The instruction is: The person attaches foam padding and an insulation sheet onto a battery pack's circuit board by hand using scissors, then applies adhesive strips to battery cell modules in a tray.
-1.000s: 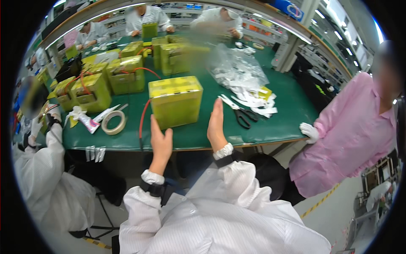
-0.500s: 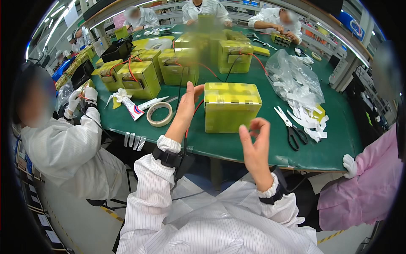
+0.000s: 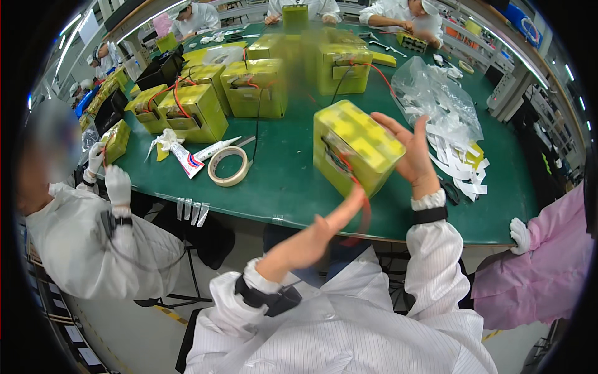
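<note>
In front of me on the green table is a battery pack [image 3: 360, 134] wrapped in yellow-green film, set at an angle. Its left side shows a dark opening, from which a red wire [image 3: 356, 234] runs down over the near table edge. My left hand [image 3: 314, 240] is slightly blurred, its fingers stretched out and their tips at the pack's lower near side, by the wire. My right hand [image 3: 411, 153] lies along the pack's right side, fingers extended and thumb raised. Partly hidden behind my right arm are black-handled scissors [image 3: 450, 192].
Several similar packs [image 3: 255, 93] with wires stand at the back left. Nearer lie a tape roll [image 3: 228, 166] and a glue tube [image 3: 187, 157]. A plastic bag [image 3: 436, 100] and white strips [image 3: 458, 165] lie right. Co-workers sit left and across; a pink sleeve [image 3: 536, 255] is at right.
The pack has turned from square-on to an angle, bringing its wired side into view. My right hand moved up to its right side; my left hand swung down to its near side.
</note>
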The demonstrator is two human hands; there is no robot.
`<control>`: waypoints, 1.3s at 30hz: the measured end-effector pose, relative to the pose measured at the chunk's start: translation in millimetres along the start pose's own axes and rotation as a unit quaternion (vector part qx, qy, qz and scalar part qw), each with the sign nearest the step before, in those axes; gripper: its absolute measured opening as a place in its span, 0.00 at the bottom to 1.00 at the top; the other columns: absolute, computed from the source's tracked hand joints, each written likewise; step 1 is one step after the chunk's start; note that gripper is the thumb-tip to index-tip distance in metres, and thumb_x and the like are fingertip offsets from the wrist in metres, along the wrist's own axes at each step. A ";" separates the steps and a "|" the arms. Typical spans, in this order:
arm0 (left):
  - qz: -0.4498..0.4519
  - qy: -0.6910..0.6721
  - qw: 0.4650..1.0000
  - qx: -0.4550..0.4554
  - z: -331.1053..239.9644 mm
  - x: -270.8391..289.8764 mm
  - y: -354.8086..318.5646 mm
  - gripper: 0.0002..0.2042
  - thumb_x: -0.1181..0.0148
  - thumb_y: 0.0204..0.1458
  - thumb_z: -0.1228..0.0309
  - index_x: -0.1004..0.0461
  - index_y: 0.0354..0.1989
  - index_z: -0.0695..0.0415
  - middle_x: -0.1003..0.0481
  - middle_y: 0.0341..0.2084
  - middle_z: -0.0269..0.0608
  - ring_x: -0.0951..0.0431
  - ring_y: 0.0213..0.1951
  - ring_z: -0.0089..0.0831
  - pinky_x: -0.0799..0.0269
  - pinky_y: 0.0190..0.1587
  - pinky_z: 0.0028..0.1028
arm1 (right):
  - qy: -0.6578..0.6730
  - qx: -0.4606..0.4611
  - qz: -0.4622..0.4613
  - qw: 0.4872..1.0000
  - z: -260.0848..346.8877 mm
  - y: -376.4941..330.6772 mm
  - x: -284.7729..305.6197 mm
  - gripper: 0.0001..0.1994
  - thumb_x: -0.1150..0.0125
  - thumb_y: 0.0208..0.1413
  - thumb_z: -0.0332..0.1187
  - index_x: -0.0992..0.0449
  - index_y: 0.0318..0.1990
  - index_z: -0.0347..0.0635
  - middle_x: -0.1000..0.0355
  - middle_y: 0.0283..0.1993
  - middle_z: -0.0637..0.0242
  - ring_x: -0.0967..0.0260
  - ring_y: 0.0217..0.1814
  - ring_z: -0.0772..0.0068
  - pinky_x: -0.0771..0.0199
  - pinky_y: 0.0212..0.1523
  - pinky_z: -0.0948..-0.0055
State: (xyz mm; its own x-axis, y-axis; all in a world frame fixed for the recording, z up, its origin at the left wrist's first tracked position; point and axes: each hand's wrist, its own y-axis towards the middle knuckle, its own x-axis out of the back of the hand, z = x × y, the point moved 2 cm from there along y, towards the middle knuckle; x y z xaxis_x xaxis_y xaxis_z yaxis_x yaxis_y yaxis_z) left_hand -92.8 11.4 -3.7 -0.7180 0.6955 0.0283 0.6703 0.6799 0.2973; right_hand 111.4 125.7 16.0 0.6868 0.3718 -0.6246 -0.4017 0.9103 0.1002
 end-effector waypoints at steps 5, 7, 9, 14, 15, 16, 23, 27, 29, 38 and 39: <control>-0.311 0.011 0.947 -0.077 1.6 34.0 14.3 0.32 0.79 0.57 0.47 0.41 0.54 0.63 0.39 0.54 0.47 0.42 0.57 0.35 0.51 0.58 0.33 | -0.211 0.155 -0.216 0.941 10.2 -51.3 28.9 0.36 0.75 0.56 0.60 0.41 0.55 0.34 0.41 0.57 0.56 0.48 0.62 0.62 0.52 0.60 0.62; -0.393 0.000 0.919 -0.045 -5.4 59.8 23.9 0.34 0.80 0.56 0.45 0.46 0.57 0.63 0.46 0.58 0.47 0.51 0.62 0.35 0.60 0.62 0.34 | -0.295 0.128 -0.259 0.911 -8.0 -74.3 20.3 0.32 0.70 0.58 0.56 0.40 0.55 0.35 0.39 0.55 0.56 0.44 0.59 0.64 0.47 0.57 0.65; -0.383 -0.007 0.924 -0.002 14.8 83.6 28.6 0.37 0.82 0.54 0.42 0.49 0.59 0.64 0.50 0.60 0.48 0.56 0.64 0.36 0.65 0.64 0.33 | -0.360 0.083 -0.302 0.879 -39.7 -84.4 -0.3 0.26 0.60 0.59 0.47 0.40 0.55 0.33 0.38 0.54 0.57 0.41 0.56 0.66 0.44 0.55 0.69; -0.269 -0.004 0.962 0.051 44.6 82.1 53.1 0.43 0.85 0.49 0.37 0.53 0.61 0.64 0.51 0.61 0.46 0.56 0.64 0.34 0.67 0.64 0.32 | -0.359 0.134 -0.167 0.909 -45.6 -90.5 -64.6 0.29 0.56 0.58 0.33 0.59 0.61 0.27 0.56 0.64 0.53 0.58 0.66 0.66 0.60 0.63 0.72; -0.243 -0.033 0.967 0.071 45.4 83.1 54.1 0.44 0.85 0.48 0.36 0.53 0.61 0.64 0.49 0.60 0.45 0.55 0.63 0.33 0.67 0.64 0.32 | -0.358 0.151 -0.152 0.909 -43.3 -88.8 -69.3 0.29 0.56 0.58 0.33 0.59 0.61 0.27 0.56 0.64 0.53 0.58 0.66 0.66 0.60 0.63 0.72; -0.245 -0.025 0.967 0.060 40.9 86.5 53.8 0.44 0.85 0.48 0.36 0.53 0.61 0.64 0.49 0.60 0.45 0.55 0.63 0.33 0.67 0.64 0.32 | -0.339 0.122 -0.152 0.921 -43.1 -91.5 -71.9 0.28 0.59 0.59 0.35 0.60 0.62 0.29 0.55 0.64 0.54 0.57 0.66 0.66 0.59 0.62 0.73; -0.119 -0.103 0.981 0.117 24.8 95.4 63.7 0.47 0.87 0.44 0.33 0.56 0.62 0.63 0.51 0.61 0.45 0.55 0.63 0.34 0.65 0.63 0.30 | -0.353 0.143 -0.167 0.909 -51.2 -80.7 -70.5 0.31 0.65 0.61 0.47 0.60 0.63 0.35 0.52 0.63 0.59 0.54 0.64 0.69 0.56 0.62 0.72; -0.106 -0.089 0.986 0.088 -1.9 83.9 58.7 0.46 0.83 0.45 0.33 0.63 0.63 0.61 0.55 0.62 0.46 0.58 0.63 0.34 0.66 0.63 0.30 | -0.352 0.157 -0.114 0.916 -40.7 -62.2 -69.4 0.30 0.63 0.60 0.47 0.57 0.61 0.34 0.48 0.59 0.56 0.49 0.60 0.67 0.51 0.59 0.72; -0.124 -0.097 0.986 0.060 5.9 79.2 51.6 0.45 0.80 0.46 0.34 0.64 0.63 0.62 0.57 0.62 0.47 0.59 0.64 0.34 0.66 0.63 0.30 | -0.345 0.144 -0.116 0.920 -38.4 -58.5 -54.7 0.28 0.63 0.60 0.48 0.51 0.58 0.33 0.44 0.56 0.57 0.46 0.57 0.68 0.47 0.57 0.71; -0.181 0.017 0.983 -0.018 13.0 60.2 64.8 0.45 0.73 0.49 0.38 0.75 0.61 0.67 0.70 0.63 0.51 0.70 0.65 0.36 0.72 0.63 0.28 | -0.278 0.119 -0.140 0.943 0.5 -50.2 -37.9 0.26 0.65 0.61 0.48 0.47 0.58 0.35 0.44 0.57 0.60 0.46 0.58 0.67 0.51 0.59 0.68; -0.184 0.009 0.983 -0.003 18.0 60.9 65.0 0.45 0.73 0.49 0.38 0.75 0.61 0.67 0.71 0.63 0.51 0.70 0.65 0.37 0.72 0.63 0.28 | -0.274 0.116 -0.133 0.945 -5.9 -48.7 -29.8 0.26 0.65 0.61 0.48 0.47 0.58 0.35 0.44 0.57 0.60 0.46 0.58 0.67 0.51 0.59 0.68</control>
State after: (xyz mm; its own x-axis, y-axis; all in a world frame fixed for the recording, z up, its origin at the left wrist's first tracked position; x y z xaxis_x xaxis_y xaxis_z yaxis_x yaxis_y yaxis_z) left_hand -89.6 102.2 0.2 -0.9147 0.3988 -0.0655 0.3638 0.8831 0.2963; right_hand 106.9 69.2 25.2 0.9811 0.1046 -0.1626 -0.0704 0.9765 0.2038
